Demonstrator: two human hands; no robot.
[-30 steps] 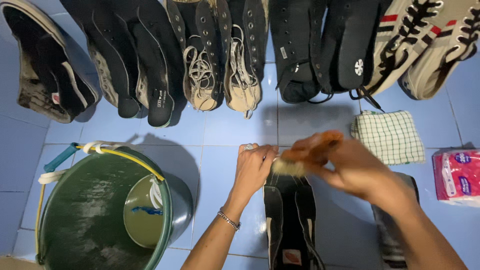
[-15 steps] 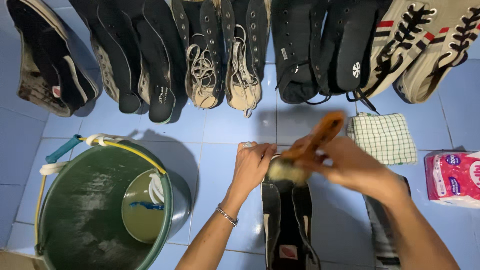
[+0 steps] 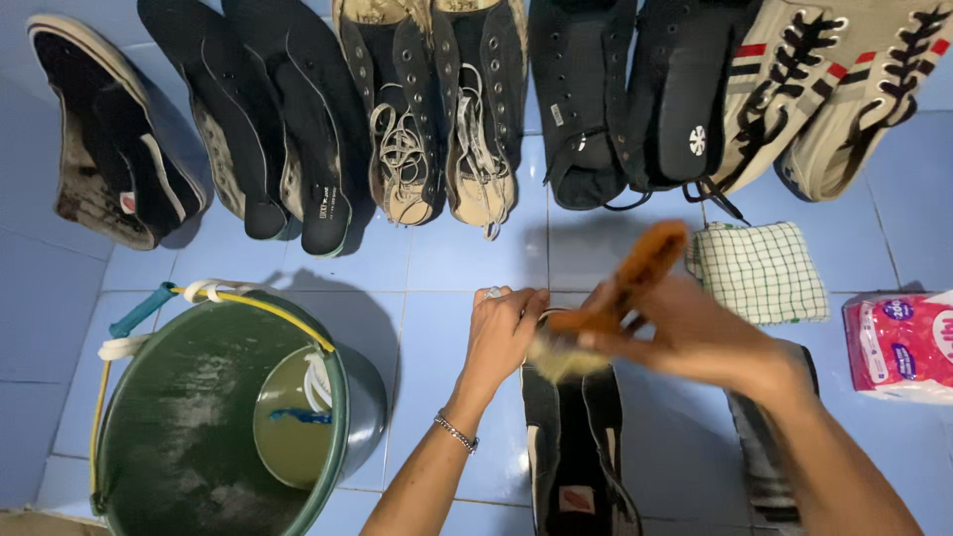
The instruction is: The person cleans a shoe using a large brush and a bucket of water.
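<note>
Black shoe [image 3: 576,447] lay on blue tile floor [image 3: 457,268], toe under both hands. Left hand [image 3: 501,333] gripped shoe's front edge. Right hand [image 3: 695,333] held orange brush [image 3: 620,283], bristles on toe, blurred. Green bucket [image 3: 199,417] at left held soapy water, small scoop inside.

Black shoe [image 3: 576,437] — orange brush [image 3: 625,278] — green-checked cloth [image 3: 759,270]

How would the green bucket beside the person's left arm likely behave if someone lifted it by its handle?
The green bucket seems to hold soapy water and a scoop, so it would probably feel heavy and slosh. Its thin yellow handle lies to one side, so it might swing or tilt. On the wet-looking tiled floor, it could slide if pushed.
</note>
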